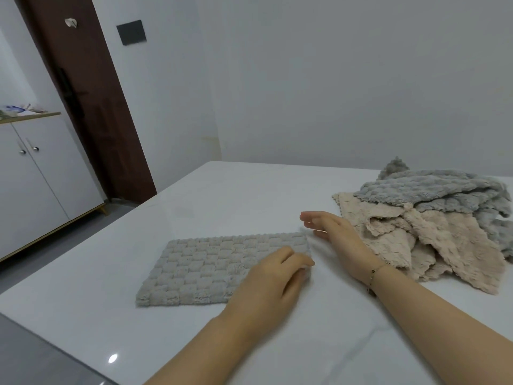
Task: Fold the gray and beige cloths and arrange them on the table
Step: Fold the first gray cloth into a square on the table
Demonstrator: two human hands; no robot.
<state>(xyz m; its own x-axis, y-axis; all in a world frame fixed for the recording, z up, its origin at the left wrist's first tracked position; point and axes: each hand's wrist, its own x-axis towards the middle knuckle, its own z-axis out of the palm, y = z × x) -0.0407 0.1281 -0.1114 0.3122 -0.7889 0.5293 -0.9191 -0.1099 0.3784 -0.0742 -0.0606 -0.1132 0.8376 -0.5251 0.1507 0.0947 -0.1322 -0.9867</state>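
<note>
You have one folded gray cloth (pixel 222 268), one mixed pile of unfolded cloths (pixel 433 223) too tangled to count, and two hands.

Hidden, cut off, or too blurred to tell

The heap of cloths (pixel 444 218) runs off the right edge; the left hand (pixel 274 276) covers the folded gray cloth's (pixel 211 268) near corner; shelf clutter (pixel 19 109) is unreadable.

You face plain white walls (pixel 333 79) meeting at a corner, with a dark square panel (pixel 131 32) mounted beside a dark brown door (pixel 91 107). At your left stands a white two-door cabinet (pixel 41 176) with a wooden top holding blurred, perhaps blue-patterned items. The floor (pixel 41 251) looks grey.
</note>
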